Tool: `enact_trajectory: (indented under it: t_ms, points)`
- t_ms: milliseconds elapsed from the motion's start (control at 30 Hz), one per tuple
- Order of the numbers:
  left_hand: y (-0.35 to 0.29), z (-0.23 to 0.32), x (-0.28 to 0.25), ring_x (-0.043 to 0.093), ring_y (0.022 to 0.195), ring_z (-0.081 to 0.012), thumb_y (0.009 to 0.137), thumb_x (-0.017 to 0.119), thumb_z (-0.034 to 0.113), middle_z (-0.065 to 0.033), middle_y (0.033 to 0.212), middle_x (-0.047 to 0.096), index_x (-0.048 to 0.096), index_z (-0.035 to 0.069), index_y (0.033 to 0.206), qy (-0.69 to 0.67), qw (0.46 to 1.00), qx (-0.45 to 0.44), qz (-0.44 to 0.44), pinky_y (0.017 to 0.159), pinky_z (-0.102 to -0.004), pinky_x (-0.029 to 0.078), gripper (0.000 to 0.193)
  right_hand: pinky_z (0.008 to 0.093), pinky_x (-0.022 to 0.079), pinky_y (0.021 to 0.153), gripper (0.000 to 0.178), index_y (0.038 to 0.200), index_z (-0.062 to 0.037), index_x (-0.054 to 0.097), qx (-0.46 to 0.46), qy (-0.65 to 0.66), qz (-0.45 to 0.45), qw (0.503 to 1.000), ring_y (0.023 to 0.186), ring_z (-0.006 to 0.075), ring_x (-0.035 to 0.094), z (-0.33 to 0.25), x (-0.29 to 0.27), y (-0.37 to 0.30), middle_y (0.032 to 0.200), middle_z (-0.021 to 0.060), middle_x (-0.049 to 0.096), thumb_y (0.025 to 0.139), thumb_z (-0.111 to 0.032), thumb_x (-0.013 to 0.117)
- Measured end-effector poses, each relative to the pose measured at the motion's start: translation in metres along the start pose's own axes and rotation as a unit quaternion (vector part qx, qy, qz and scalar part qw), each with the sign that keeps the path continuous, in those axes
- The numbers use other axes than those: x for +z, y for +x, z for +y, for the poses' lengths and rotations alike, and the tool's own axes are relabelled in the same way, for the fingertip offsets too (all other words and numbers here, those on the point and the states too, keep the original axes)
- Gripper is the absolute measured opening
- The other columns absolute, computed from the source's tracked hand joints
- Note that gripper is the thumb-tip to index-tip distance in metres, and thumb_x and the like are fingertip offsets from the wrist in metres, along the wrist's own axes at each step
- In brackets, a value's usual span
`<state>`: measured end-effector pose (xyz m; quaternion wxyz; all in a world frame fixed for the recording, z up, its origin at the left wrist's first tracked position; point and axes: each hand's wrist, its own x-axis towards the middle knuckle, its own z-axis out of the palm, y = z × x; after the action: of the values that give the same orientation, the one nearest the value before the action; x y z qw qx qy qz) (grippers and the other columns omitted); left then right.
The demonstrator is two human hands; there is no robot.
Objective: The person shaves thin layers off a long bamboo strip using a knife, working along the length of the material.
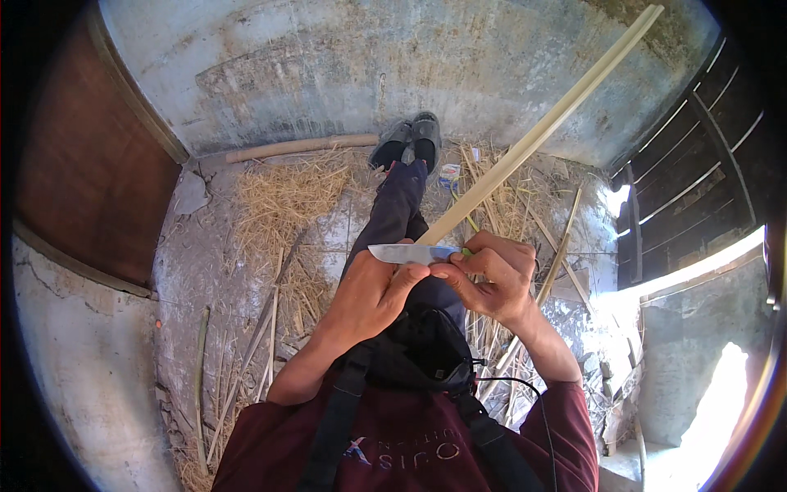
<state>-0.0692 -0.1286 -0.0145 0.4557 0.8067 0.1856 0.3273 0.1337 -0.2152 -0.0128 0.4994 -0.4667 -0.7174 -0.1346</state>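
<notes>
The knife [410,253] crosses the strip's [541,127] near end, over the legs [398,205]. The right hand [496,275] pinches the knife's right end; the left hand [361,295] curls by the blade, its grip on the strip hidden. Straw [295,197] covers part of the floor [332,258]; at its far edge, a pole [303,146] lies beside 2 shoes [426,131].

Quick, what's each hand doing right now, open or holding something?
Left hand: closed, apparently on the near end of the long pale strip, grip partly hidden.
Right hand: closed, holding the knife.
</notes>
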Motion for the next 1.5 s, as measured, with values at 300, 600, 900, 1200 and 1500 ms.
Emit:
enact_trajectory:
  t_ms: [300,600,900,1200,1500]
  points:
    - [-0.003,0.002,0.003,0.063,0.067,-0.0467,0.107,0.064,0.043,-0.0209,0.073,0.062,0.069,-0.002,0.111,0.08,0.997,0.008,0.014,0.059,-0.0481,0.046,0.046,0.0303,0.043,0.043,0.033,0.072,-0.0101,0.067,-0.006,-0.018,0.04,0.999,0.049,0.0164,0.06,-0.002,0.003,0.005,0.067,0.0025,0.061,0.072,-0.021,0.098]
    - [-0.005,0.002,0.002,0.066,0.067,-0.0459,0.105,0.069,0.035,-0.0207,0.069,0.062,0.064,-0.003,0.121,0.056,0.998,-0.042,0.003,0.058,-0.0477,0.046,0.042,0.0306,0.041,0.042,0.033,0.072,-0.008,0.068,-0.014,-0.037,0.059,0.997,0.048,0.017,0.059,0.01,-0.003,0.013,0.065,0.0032,0.06,0.073,-0.02,0.098]
    - [-0.004,0.006,-0.002,0.066,0.066,-0.0483,0.109,0.062,0.042,-0.0232,0.065,0.061,0.061,-0.005,0.111,0.095,0.994,-0.033,0.031,0.056,-0.0488,0.046,0.047,0.0315,0.039,0.041,0.035,0.07,-0.0085,0.066,-0.037,-0.052,0.072,0.995,0.047,0.017,0.056,0.014,0.003,0.018,0.063,0.0034,0.058,0.073,-0.023,0.098]
    - [-0.018,-0.007,0.001,0.061,0.063,-0.0503,0.11,0.06,0.041,-0.0248,0.061,0.055,0.053,-0.001,0.091,0.104,0.993,-0.055,0.029,0.053,-0.0531,0.042,0.047,0.0285,0.04,0.048,0.032,0.072,-0.0056,0.061,0.047,-0.084,0.179,0.979,0.053,0.0139,0.057,0.051,-0.023,0.032,0.064,0.0074,0.06,0.082,-0.008,0.092]
    - [-0.047,-0.025,-0.003,0.059,0.061,-0.0498,0.112,0.057,0.038,-0.0241,0.062,0.054,0.06,-0.003,0.098,0.142,0.987,-0.08,0.01,0.057,-0.053,0.04,0.043,0.024,0.036,0.054,0.032,0.074,-0.003,0.061,0.121,-0.064,0.292,0.946,0.059,0.0067,0.047,0.114,-0.051,0.047,0.066,0.0028,0.061,0.09,-0.008,0.088]
